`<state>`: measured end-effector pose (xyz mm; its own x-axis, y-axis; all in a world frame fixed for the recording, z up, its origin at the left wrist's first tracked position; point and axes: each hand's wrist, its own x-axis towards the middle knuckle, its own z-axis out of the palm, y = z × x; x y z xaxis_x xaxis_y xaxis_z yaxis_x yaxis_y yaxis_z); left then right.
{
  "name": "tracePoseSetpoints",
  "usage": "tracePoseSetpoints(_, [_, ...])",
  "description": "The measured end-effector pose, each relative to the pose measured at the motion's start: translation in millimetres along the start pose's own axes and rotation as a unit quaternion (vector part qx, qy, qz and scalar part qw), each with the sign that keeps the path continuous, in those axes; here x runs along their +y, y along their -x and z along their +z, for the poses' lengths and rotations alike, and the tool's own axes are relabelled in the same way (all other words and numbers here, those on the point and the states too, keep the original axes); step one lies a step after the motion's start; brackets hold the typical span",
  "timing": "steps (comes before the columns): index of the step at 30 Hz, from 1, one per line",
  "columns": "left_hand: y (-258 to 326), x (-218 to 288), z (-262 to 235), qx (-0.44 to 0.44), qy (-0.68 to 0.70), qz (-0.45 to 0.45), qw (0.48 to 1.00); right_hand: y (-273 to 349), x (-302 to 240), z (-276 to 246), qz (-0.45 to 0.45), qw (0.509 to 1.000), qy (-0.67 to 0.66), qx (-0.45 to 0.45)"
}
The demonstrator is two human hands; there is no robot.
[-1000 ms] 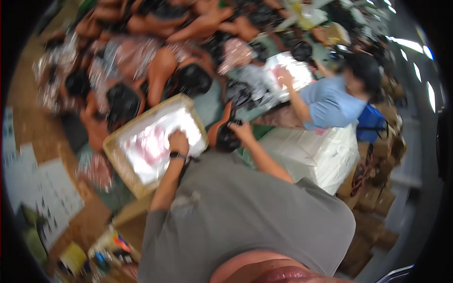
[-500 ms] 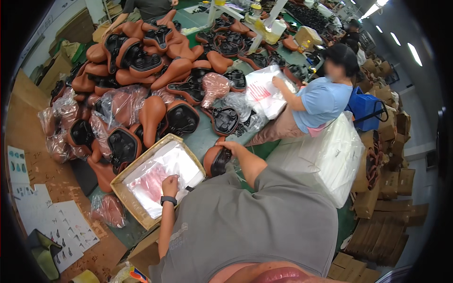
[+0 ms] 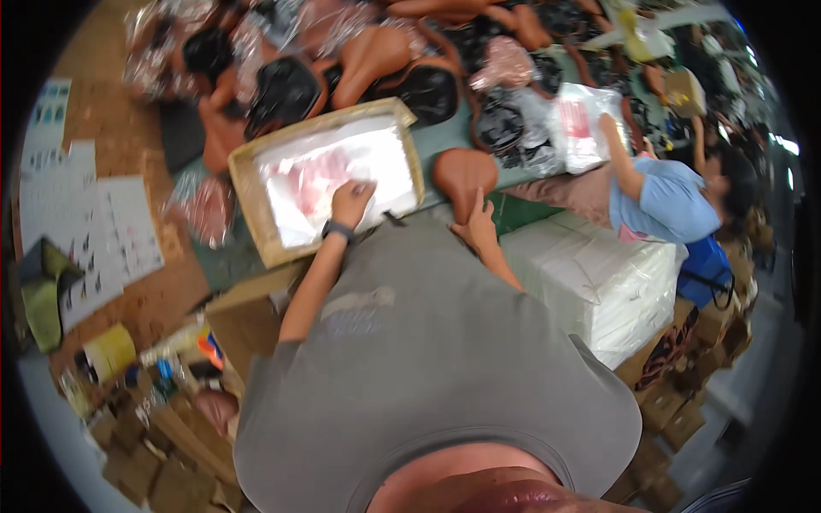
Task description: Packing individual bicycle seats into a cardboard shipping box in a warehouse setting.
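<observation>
My left hand (image 3: 351, 202) presses flat on the clear plastic bags with pink contents inside an open cardboard box (image 3: 248, 201) on the green table. A dark watch sits on that wrist. My right hand (image 3: 475, 227) grips the narrow end of a brown bicycle saddle (image 3: 464, 173), which stands on the table just right of the box. My grey shirt fills the lower middle of the view.
Many brown and black saddles (image 3: 368, 60), some in plastic bags, pile across the far table. A person in a blue shirt (image 3: 667, 201) at the right handles a bagged item (image 3: 581, 124). A white wrapped bundle (image 3: 599, 278) stands beside me. Papers (image 3: 94, 231) lie left; cartons (image 3: 162, 427) below.
The view swung and now sits closer to the box. My right hand went from a black saddle to holding a brown one. My left hand stays on the bags in the box.
</observation>
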<state>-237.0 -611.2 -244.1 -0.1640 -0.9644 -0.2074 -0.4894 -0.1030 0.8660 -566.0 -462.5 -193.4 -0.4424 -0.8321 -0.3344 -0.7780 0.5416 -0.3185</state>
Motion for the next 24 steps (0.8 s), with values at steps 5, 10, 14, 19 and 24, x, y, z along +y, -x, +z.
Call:
tracePoseSetpoints(5, [4.1,10.3,-6.7,-0.092,0.331,-0.211,0.915,-39.5,6.7,30.5,0.045,0.996,-0.06,0.042])
tracePoseSetpoints(10, [21.2,51.1,-37.7,-0.021,0.286,-0.156,0.945,-11.8,-10.2,-70.7,0.169,0.625,-0.7,-0.3])
tracePoseSetpoints(14, [13.5,64.2,-23.2,-0.12,0.256,-0.108,0.953,-1.7,-105.4,-88.8,-0.002,0.649,-0.659,-0.379])
tracePoseSetpoints(19, [2.9,35.9,-46.8,-0.174,0.493,-0.24,0.818,-32.5,-181.9,-71.8,-0.005,0.604,-0.644,-0.468])
tracePoseSetpoints(24, [-31.3,61.5,-151.7,0.124,0.51,-0.214,0.824,-47.7,-193.6,-106.5,-0.325,0.797,-0.413,-0.297])
